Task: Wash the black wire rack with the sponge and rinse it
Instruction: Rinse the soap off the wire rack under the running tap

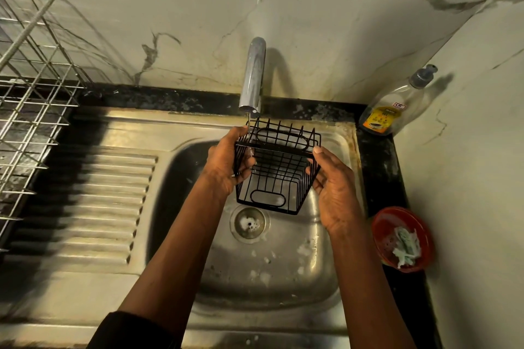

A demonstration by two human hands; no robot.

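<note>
Head view. Grips the black wire rack (pixel 276 170) from both sides, over the basin of the steel sink (pixel 283 278) and just below the spout of the tap (pixel 253 76). Holds it tilted, open side towards the camera, above the drain (pixel 249 224) and clear of the basin floor.

With the left hand (pixel 226 161): wraps the rack's left wall, thumb across the wires inside, fingers curled round behind it. With the right hand (pixel 334 187): presses the thumb tip on the right end of the near rim bar and hooks the bent fingers round the right wall. Neither hand spread flat; both closed on wire.

Takes a thin stream of water from the spout on the far left corner, close to the left thumb. Shows pale foam on the rack's lower oval panel and white flecks on the basin floor.

On writing: a clear pump bottle (pixel 394 105) leaning in the right back corner of the dark counter, with a yellow label and a small red-and-white mark above it; lettering too small to read.

On pose: both forearms reaching up from the bottom edge, converging on the rack, backs of the hands towards the camera; a dark sleeve (pixel 136 329) on the left arm.

Elsewhere: a red bowl (pixel 402 238) right of the sink holding a crumpled white-and-green wad (pixel 405 246); a silver dish rack (pixel 34 93) at far left beside the ribbed drainboard (pixel 107 201).
</note>
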